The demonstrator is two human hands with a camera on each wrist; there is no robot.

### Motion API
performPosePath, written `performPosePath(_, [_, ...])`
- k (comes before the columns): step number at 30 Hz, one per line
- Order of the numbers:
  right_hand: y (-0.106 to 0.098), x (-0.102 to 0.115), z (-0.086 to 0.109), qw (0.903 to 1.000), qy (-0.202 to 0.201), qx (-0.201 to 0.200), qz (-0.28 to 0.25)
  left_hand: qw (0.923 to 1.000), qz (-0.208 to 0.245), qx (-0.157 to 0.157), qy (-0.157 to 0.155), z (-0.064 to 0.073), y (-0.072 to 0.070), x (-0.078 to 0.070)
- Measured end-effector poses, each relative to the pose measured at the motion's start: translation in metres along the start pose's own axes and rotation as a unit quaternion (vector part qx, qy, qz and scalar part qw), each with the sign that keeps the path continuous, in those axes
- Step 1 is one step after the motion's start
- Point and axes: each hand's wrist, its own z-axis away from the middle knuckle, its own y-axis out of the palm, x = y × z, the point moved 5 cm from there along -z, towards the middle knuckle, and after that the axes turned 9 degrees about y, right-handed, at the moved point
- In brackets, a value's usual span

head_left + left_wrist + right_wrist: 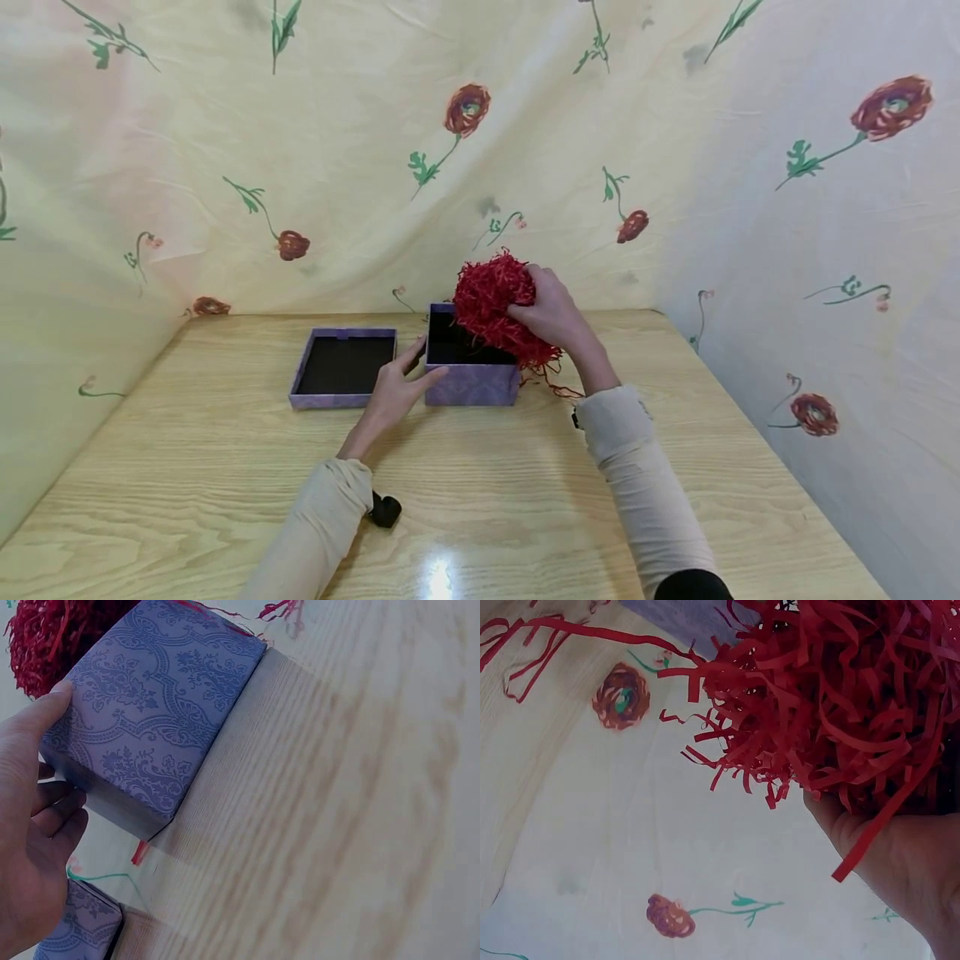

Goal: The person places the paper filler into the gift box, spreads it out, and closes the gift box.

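Note:
A purple patterned box (472,385) with a dark inside stands on the table, its top uncovered. My left hand (395,393) holds it at the near left corner, thumb at the front and fingers along the left side. In the left wrist view, the thumb rests by the rim of the box (157,712) and the other fingers are bent beside its side. My right hand (553,312) grips a big clump of red shredded paper (493,300) over the box's right part. Loose strands hang from the clump; it hides most of that hand's fingers in the right wrist view.
Left of the box lies its shallow purple lid (343,367), dark inside facing up. A few red paper strands (558,387) trail onto the wooden table (480,483) right of the box. Flower-printed cloth (360,167) hangs behind and along both sides.

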Motion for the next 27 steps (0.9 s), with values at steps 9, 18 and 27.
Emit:
performPosePath(9, [0.018,0.0,-0.006,0.9996,0.01,0.026,0.011,1.0,-0.003,-0.001,-0.005,0.0,0.0,-0.001])
performPosePath(18, [0.03,-0.001,-0.009,0.999,0.011,0.038,0.022,0.9995,0.001,0.011,-0.03,-0.002,0.001,-0.001])
performPosePath(27, [0.038,0.0,-0.011,0.9992,0.003,0.033,0.023,1.0,0.001,0.0,-0.004,0.001,-0.001,-0.003])
